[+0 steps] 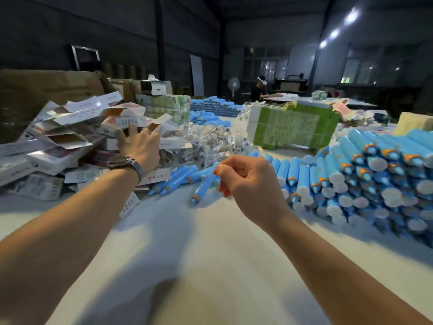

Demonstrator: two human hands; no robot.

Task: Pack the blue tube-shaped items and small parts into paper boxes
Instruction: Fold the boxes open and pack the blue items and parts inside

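I've got both hands apart: left hand (138, 146) spread on the paper boxes (70, 141) far-left, holding nothing. Right hand (248, 181) loosely curled, empty, just above a blue tube (203, 187); its long axis runs diagonally, nozzle toward me. Right's nearer.

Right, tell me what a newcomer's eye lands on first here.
The big stack of blue tubes at right. Then the heap of flat paper boxes at left, where the left hand reaches in. The right hand hovers, loosely curled, over loose tubes mid-table.
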